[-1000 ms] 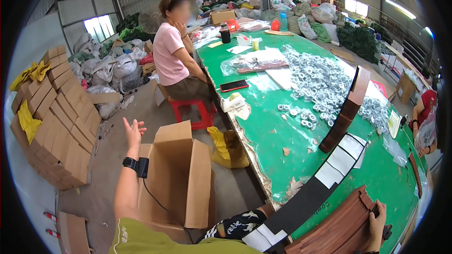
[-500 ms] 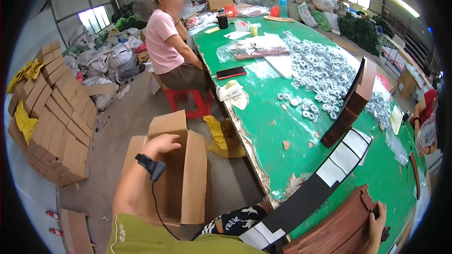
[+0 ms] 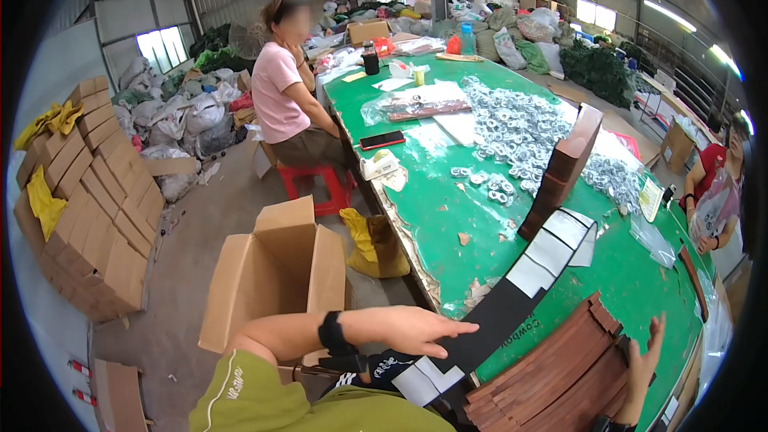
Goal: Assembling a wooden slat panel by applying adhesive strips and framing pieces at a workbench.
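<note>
My left hand (image 3: 420, 330) is stretched out with its fingers extended, holding nothing, above a long black strip (image 3: 506, 308) with white panels along it. The strip lies across the table's near edge; whether my fingertips touch it I cannot tell. My right hand (image 3: 643, 364) is open, fingers spread, at the right side of a stack of reddish-brown curved slats (image 3: 544, 352) on the green table (image 3: 448, 256). Behind the black strip's far end, another stack of brown curved slats (image 3: 562, 168) stands on the table.
An open cardboard box (image 3: 328, 272) stands left of the table, beside a yellow sack (image 3: 372, 248). Small plastic-wrapped metal rings (image 3: 520, 124) cover the table's far part, near a phone (image 3: 382, 141). One person (image 3: 282, 96) sits across; another (image 3: 712, 192) is at the right. Stacked cartons (image 3: 104, 200) line the left.
My left hand has moved from over the open box rightward to above the black strip. My right hand has let go of the slats and opened. The view has shifted slightly.
</note>
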Available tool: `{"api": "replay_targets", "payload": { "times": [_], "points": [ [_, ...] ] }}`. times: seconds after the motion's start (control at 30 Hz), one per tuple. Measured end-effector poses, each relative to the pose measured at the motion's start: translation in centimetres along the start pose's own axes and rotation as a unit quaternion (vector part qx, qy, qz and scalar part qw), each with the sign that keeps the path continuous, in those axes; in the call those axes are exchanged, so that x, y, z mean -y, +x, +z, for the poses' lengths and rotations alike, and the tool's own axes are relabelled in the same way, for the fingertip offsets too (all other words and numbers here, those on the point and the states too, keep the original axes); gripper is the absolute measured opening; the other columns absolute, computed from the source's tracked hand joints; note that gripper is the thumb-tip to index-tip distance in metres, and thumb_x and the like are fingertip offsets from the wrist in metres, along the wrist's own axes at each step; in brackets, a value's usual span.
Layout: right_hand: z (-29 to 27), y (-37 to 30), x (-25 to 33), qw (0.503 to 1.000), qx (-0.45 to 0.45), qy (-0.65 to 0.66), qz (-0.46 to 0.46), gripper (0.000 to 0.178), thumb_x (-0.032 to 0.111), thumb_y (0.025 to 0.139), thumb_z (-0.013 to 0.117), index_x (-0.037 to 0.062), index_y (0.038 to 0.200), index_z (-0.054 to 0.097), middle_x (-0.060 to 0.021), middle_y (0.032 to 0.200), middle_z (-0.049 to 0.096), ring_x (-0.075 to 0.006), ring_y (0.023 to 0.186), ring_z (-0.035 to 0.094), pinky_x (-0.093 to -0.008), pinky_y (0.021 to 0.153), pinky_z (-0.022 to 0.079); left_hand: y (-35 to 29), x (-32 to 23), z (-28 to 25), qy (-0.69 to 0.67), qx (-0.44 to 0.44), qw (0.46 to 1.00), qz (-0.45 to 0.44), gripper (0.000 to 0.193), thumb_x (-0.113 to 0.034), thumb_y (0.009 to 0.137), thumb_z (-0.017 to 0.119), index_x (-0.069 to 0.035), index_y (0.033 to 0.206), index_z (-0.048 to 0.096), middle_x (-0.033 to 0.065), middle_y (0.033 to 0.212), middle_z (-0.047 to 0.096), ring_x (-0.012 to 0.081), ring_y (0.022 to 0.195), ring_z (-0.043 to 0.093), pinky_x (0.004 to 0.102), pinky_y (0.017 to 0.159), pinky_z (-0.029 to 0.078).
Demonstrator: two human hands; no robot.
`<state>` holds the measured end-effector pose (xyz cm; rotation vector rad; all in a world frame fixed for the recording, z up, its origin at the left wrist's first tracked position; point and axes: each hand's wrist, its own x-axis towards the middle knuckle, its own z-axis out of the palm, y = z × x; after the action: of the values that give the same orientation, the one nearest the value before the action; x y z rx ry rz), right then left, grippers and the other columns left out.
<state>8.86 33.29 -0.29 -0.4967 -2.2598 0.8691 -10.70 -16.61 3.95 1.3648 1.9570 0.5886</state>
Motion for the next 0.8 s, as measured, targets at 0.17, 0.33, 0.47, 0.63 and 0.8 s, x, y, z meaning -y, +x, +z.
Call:
{"api": "replay_targets", "payload": {
  "times": [0.17,0.33,0.47,0.63,0.8],
  "points": [
    [-9.6,-2.3,3.6,0.991,-0.050,0.116,0.038,0.080,0.002,0.087,0.054,0.0128,0.160,0.024,-0.0187,0.141,0.050,-0.0277,0.131,0.049,-0.0391,0.112,0.035,3.5,1.3,5.2,0.160,-0.236,0.956,0.066,0.075,-0.024,0.093,0.066,-0.009,0.155,0.028,0.0275,0.154,0.031,0.0429,0.144,0.032,0.0489,0.115,0.033],
    [-14.9,-3.8,4.9,0.976,-0.172,0.130,0.004,0.073,0.006,0.097,0.052,0.0142,0.162,0.019,-0.0132,0.127,0.055,-0.0226,0.116,0.053,-0.0353,0.105,0.039,4.9,6.3,9.7,0.110,-0.342,0.928,-0.098,0.089,-0.033,0.089,0.073,-0.006,0.157,0.023,0.0267,0.161,0.010,0.0504,0.148,0.015,0.0539,0.120,0.022],
    [-17.9,-7.1,-0.8,0.971,-0.157,0.172,0.050,0.074,0.001,0.093,0.057,0.0088,0.159,0.024,-0.0132,0.128,0.054,-0.0244,0.124,0.051,-0.0379,0.108,0.039,5.9,6.1,10.7,0.042,-0.375,0.920,-0.106,0.092,-0.036,0.088,0.075,-0.005,0.156,0.022,0.0271,0.161,0.010,0.0489,0.149,0.014,0.0522,0.120,0.024],
    [-16.4,-13.6,5.5,0.971,0.191,-0.016,0.140,0.042,0.010,0.096,0.065,-0.0001,0.136,0.057,-0.0131,0.119,0.065,-0.0208,0.107,0.061,-0.0311,0.094,0.048,5.9,5.4,11.1,0.026,-0.361,0.922,-0.139,0.088,-0.034,0.087,0.076,-0.003,0.154,0.027,0.0262,0.160,0.016,0.0453,0.149,0.018,0.0482,0.118,0.030],
    [-12.5,-17.5,16.6,0.905,0.408,0.090,0.077,0.054,0.005,0.085,0.074,0.0016,0.136,0.057,-0.0151,0.121,0.066,-0.0278,0.112,0.062,-0.0364,0.095,0.049,4.3,4.5,10.7,-0.074,-0.394,0.907,-0.126,0.081,-0.021,0.083,0.078,-0.001,0.149,0.035,0.0234,0.157,0.026,0.0411,0.143,0.033,0.0460,0.112,0.039]
  ]
}}
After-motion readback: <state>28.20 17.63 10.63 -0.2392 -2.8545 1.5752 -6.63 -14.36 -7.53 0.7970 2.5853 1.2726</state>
